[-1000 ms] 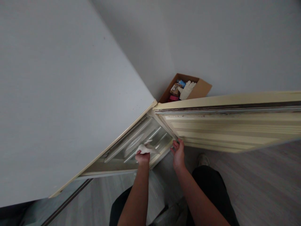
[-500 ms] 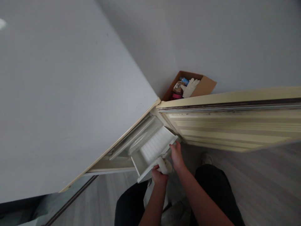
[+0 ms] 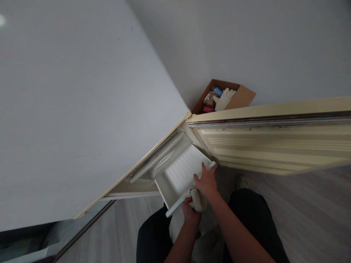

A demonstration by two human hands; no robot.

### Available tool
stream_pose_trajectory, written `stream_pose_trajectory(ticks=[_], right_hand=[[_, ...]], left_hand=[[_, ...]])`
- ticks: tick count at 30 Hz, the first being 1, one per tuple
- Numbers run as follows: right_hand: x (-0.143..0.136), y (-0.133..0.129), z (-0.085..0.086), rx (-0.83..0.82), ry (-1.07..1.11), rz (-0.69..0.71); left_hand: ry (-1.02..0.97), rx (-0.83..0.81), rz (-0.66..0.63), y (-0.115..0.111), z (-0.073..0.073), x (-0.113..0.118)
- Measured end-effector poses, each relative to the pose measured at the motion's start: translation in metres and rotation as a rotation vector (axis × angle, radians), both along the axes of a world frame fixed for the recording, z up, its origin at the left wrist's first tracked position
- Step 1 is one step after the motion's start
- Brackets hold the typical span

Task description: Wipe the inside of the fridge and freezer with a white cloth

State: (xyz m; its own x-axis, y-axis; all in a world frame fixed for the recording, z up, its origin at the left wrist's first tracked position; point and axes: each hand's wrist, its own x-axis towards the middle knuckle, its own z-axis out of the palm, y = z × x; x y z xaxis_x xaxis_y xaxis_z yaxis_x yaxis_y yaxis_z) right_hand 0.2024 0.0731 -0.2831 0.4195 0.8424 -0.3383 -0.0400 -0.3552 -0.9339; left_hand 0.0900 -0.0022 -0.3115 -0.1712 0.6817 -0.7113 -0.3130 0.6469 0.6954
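A white drawer (image 3: 181,171) with a ribbed bottom is pulled part way out of an opened cabinet with a cream frame. My left hand (image 3: 190,212) is closed at the drawer's front edge, against a whitish cloth (image 3: 199,200) that it grips. My right hand (image 3: 207,179) lies over the right part of the drawer front, its fingers spread across the edge. Behind the drawer a clear panel (image 3: 167,155) shows inside the cabinet.
A cream door (image 3: 274,146) stands open on the right. Behind it, a cardboard box (image 3: 246,96) holds a white glove (image 3: 225,99) and small packages. The large white cabinet top (image 3: 95,109) fills the left. My legs are below the drawer.
The drawer has come further out towards me. My right hand has changed from gripping the drawer's edge to spread fingers over it. My left hand has moved back with the cloth.
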Motion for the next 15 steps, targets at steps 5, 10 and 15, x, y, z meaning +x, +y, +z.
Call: stream_pose_trajectory(ticks=[5,10,15], right_hand=[[0.012,-0.012,0.007,-0.286,-0.394,0.494],[0.017,-0.011,0.02,-0.318,-0.684,0.802],[0.02,-0.009,0.022,-0.313,-0.675,0.842]], left_hand=[[-0.214,-0.001,0.18,-0.006,0.009,0.002],[-0.282,0.01,0.191,0.002,0.029,0.001],[-0.139,-0.08,0.056,0.031,0.064,-0.038]])
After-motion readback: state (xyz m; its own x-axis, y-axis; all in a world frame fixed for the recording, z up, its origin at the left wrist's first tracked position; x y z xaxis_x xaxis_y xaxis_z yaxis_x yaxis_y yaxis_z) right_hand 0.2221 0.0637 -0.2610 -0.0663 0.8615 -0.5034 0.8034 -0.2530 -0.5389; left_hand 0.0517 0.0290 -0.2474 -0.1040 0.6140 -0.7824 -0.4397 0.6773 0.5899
